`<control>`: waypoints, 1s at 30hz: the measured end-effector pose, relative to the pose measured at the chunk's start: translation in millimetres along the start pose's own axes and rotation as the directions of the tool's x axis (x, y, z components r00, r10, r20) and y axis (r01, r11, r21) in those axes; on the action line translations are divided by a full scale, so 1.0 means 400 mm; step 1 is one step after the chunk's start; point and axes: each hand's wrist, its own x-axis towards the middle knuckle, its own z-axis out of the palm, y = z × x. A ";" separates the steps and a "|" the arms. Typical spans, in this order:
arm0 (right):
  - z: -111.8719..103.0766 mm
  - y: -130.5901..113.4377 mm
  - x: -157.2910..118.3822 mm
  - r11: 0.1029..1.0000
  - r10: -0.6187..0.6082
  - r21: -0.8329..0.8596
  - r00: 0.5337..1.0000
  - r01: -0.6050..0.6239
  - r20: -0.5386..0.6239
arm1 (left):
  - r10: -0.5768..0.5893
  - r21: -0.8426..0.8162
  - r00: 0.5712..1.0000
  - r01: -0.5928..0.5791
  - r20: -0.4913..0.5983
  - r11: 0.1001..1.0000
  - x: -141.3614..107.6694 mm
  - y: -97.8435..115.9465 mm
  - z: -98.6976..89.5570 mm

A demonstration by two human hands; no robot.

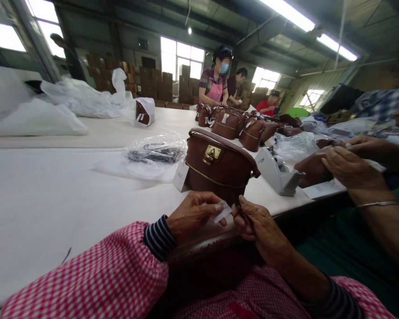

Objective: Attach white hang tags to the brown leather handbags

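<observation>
A brown handbag (216, 166) with a gold clasp stands upright on the table right in front of me. A white tag (181, 176) hangs at its left side. My left hand (197, 212) is closed in a pinch on a small piece of thin white paper (222, 212). Close beside it, my right hand (257, 223) is closed around a narrow dark brown piece (245, 218), which looks like a strap end; the fingers cover most of it. Both hands are low at the table's near edge, just before the bag.
A tape dispenser (278, 173) stands right of the bag. Clear plastic with a dark chain or strap (156, 153) lies to the left. Several brown bags (228, 122) stand behind. At right, a co-worker's hands (352, 164) handle another brown bag (314, 168). White wrapping (83, 95) lies far left.
</observation>
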 end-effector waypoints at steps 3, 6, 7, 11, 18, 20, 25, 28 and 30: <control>-0.035 -0.033 0.003 0.993 -0.071 -0.102 0.995 0.064 -0.066 | 0.012 0.073 1.000 -0.010 -0.029 0.997 0.001 0.006 0.001; -0.109 -0.062 0.009 0.934 -0.221 -0.323 0.957 0.151 -0.190 | -0.018 0.129 0.999 0.022 -0.035 0.991 0.001 0.011 -0.001; -0.142 -0.068 0.014 0.904 -0.281 -0.389 0.930 0.175 -0.236 | -0.029 0.139 0.999 0.033 -0.033 0.990 0.001 0.011 -0.001; -0.285 -0.071 0.069 0.737 -0.480 -0.657 0.807 0.158 -0.344 | -0.039 0.154 0.999 0.044 -0.038 0.987 0.000 0.012 -0.002; -0.341 -0.035 0.214 0.429 -0.534 -0.901 0.822 0.062 -0.197 | 0.002 0.105 0.998 0.005 -0.070 0.994 -0.001 0.023 0.006; -0.328 -0.029 0.224 0.381 -0.536 -0.920 0.832 0.089 -0.141 | 0.000 0.087 0.997 0.007 -0.083 0.996 -0.001 0.024 0.007; -0.285 -0.026 0.138 0.310 -0.707 -0.938 0.697 0.156 -0.117 | 0.035 0.076 0.998 -0.030 -0.060 0.997 -0.001 0.013 0.004; -0.200 -0.035 0.034 0.420 -0.675 -0.875 0.728 0.241 -0.123 | 0.051 0.117 0.998 -0.048 -0.022 0.992 -0.002 0.005 0.008; -0.121 -0.044 -0.018 0.494 -0.599 -0.801 0.800 0.339 -0.031 | 0.046 0.160 0.999 -0.044 -0.008 0.986 -0.004 0.004 0.012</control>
